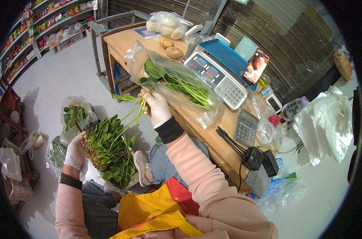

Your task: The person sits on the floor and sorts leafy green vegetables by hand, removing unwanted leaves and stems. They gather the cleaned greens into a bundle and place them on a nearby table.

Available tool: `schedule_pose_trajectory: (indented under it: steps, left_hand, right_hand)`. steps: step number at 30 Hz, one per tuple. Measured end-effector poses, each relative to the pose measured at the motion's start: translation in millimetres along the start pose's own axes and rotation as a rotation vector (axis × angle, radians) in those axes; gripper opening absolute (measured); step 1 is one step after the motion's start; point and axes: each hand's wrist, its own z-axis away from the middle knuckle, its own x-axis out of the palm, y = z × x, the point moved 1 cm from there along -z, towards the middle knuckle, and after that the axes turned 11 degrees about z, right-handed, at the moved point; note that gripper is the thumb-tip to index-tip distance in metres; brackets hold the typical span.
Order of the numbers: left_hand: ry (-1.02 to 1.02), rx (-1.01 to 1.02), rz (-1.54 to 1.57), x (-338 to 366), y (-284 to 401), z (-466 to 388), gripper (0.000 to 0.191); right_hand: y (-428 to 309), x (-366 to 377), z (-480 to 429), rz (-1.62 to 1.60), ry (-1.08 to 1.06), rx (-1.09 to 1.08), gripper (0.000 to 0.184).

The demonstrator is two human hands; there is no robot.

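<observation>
My right hand [157, 107], in a pale glove, pinches a few leafy green stalks [136, 110] by their root end, at the table's front edge. Just beyond it, an open clear plastic bag [211, 115] lies on the table with long-stemmed greens [184, 89] inside. Lower left, my gloved left hand [75, 151] has its fingers closed around a thin dark red, stick-like object [78, 127]; what it is cannot be made out. Beside that hand, a large heap of spinach-like greens [109, 146] with roots sits low by my feet.
Bagged greens [75, 118] and another bag [57, 152] stand on the floor at left. The wooden table [124, 38] carries potatoes [174, 52], a digital scale [215, 74], a lit phone [256, 66], a calculator [246, 127] and black cables [228, 137]. Plastic bags [324, 125] hang at right.
</observation>
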Motion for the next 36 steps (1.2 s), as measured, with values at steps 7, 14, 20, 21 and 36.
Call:
schedule_pose_trajectory:
  steps: [7,14,20,21,36]
  left_hand:
    - [-0.037,-0.013,0.015,-5,-1,-3,0.029]
    - [0.001,-0.005,0.008,5,0,4,0.029]
    - [-0.009,-0.001,0.013,5,0,5,0.03]
    - [-0.005,0.007,0.014,5,1,4,0.03]
    - [-0.006,0.012,-0.006,4,1,5,0.03]
  right_hand:
    - [1,-1,-1,-0.016,-0.014,-0.001,0.022]
    - [1,-1,0,-0.011,-0.019,-0.015,0.022]
    - [-1,0,1,-0.004,-0.01,-0.003,0.021]
    - [-1,0,1,-0.01,-0.014,-0.004,0.021]
    - [1,-1,0,-0.031,-0.02,-0.011,0.019]
